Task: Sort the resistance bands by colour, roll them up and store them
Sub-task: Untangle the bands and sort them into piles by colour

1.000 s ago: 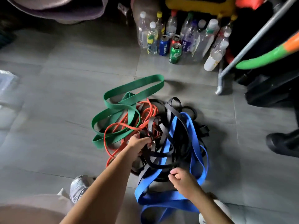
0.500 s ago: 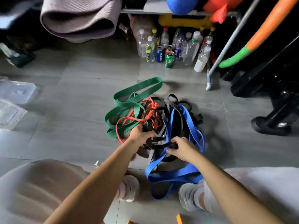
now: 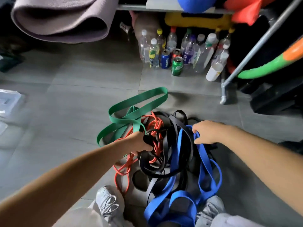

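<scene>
We are gripping black bands [image 3: 165, 140] in our curled left hand [image 3: 139, 143] and pinching a blue band [image 3: 180, 149] with our right hand [image 3: 207, 132]. The four-colour tangle, green band [image 3: 139, 99] and orange band [image 3: 122, 169] included, is lying on the floor [image 3: 65, 112] before our two shoes [image 3: 106, 202].

The wide green rubber band [image 3: 139, 102] is a plain emerald, one shade throughout. Tangled with it lie the thin orange-red rubber band [image 3: 122, 171], the narrow black rubber bands [image 3: 164, 167] and the broad blue rubber band [image 3: 208, 176], a bright royal blue. One strip among the black shows pale grey. The grey tiled floor [image 3: 82, 89] has thin, lighter joints. The rolled foam mat [image 3: 62, 18] is dusty mauve. The blue drink can [image 3: 165, 59] carries white lettering; beside it stand a green drink can [image 3: 177, 66] and a red drink can [image 3: 176, 53]. The curved foam tube [image 3: 268, 66] is two-coloured: bright green, then orange.
</scene>
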Motion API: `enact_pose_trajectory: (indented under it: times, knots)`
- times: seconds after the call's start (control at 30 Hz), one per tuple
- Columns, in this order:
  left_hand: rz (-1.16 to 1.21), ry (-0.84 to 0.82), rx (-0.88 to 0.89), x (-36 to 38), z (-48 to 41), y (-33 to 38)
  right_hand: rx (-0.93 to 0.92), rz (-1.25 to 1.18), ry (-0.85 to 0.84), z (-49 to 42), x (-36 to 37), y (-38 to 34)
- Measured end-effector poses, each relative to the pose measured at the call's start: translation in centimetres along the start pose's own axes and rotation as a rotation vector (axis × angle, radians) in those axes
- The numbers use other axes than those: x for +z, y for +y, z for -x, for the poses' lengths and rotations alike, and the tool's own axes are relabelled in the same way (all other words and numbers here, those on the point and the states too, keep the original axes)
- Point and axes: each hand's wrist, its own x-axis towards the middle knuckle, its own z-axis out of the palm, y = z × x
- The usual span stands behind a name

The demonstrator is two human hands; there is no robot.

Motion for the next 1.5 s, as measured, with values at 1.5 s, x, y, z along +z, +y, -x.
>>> enact_pose_trajectory:
  times: [1.5]
  knots:
    - [-0.676, 0.409, 0.225, 9.6, -12.8, -4.4, 0.599, -0.899, 0.535, -11.3, 11.3, 3.2]
